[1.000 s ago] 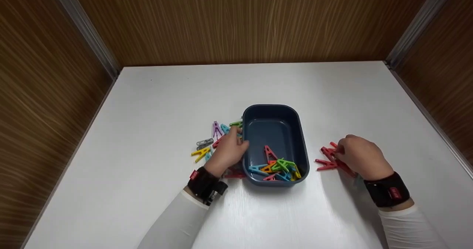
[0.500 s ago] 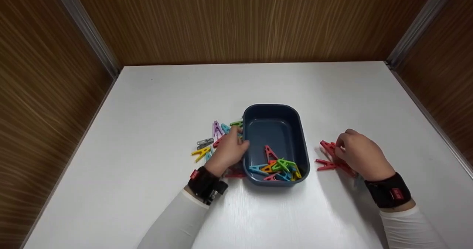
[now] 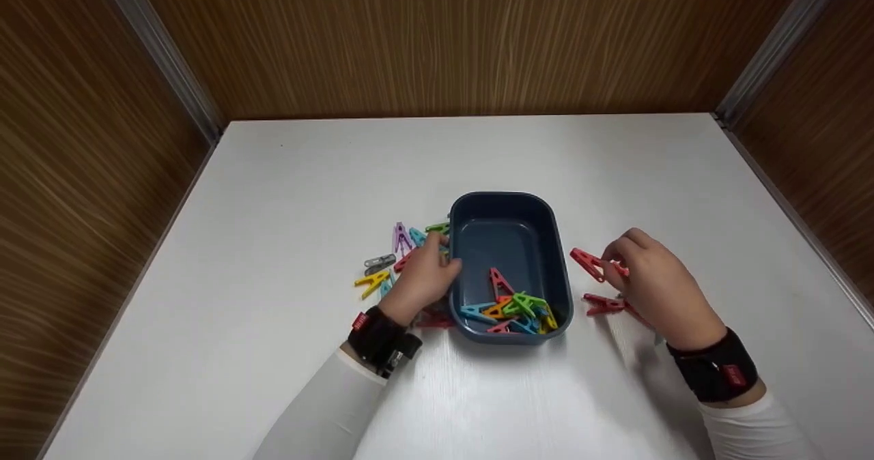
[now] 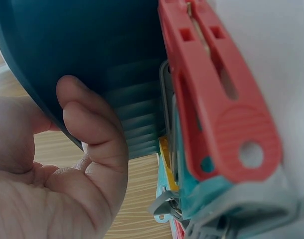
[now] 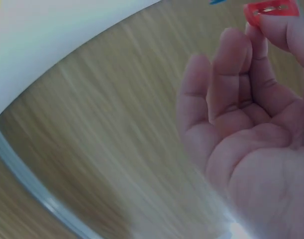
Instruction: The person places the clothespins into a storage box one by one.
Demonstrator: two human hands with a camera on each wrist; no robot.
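Wood-grain walls box in a white tabletop (image 3: 287, 194) where a dark blue tray (image 3: 561, 269) sits with coloured pegs piled at its near end. At the tray's left wall, the left hand (image 3: 425, 277) curls its fingers over the rim, steadying it, loose pegs (image 3: 382, 263) just beside it. Right of the tray, the right hand (image 3: 649, 279) pinches a red peg (image 3: 588, 263) at one end, lifted just beside the rim; more red pegs (image 3: 603, 303) lie below. Judged from this, a firm pinch and a release well inside the tray would do best.

Bare table (image 3: 478, 153) beyond blue tub (image 3: 556, 255)
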